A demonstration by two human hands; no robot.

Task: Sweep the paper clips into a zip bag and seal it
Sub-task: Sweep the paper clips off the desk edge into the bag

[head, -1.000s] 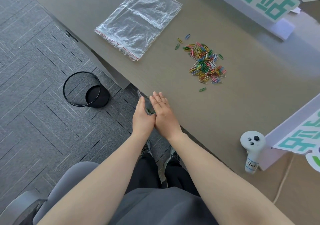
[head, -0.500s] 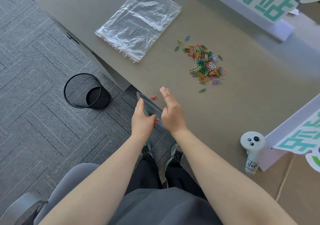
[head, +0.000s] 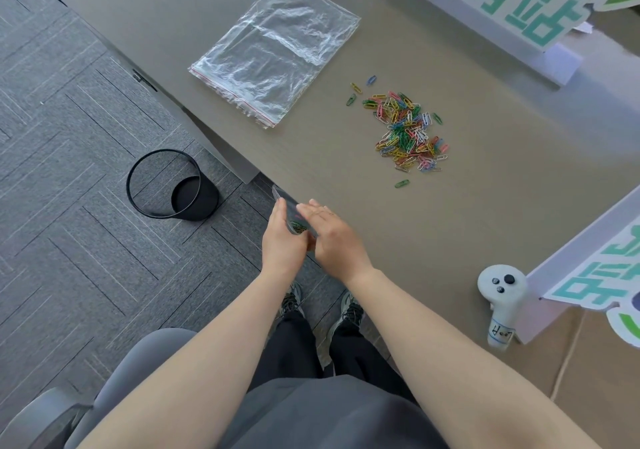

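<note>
Table: grey-brown top, person standing at its near edge. Two signs with green characters stand at the far and right sides. Stack of empty clear bags lies flat at the far left, red zip lines toward the table edge. Bin on the carpet below looks empty. Clip pile sits mid-table, mixed colours, a few strays on its far-left side and one green clip apart on the near side. White controller lies by the right sign.

Left hand holds a small bag at the table edge, fingers curled round it; some clips, green and yellow, visible inside. Right hand is flat, fingers straight and together, holding nothing, edge-on against the bag mouth.
</note>
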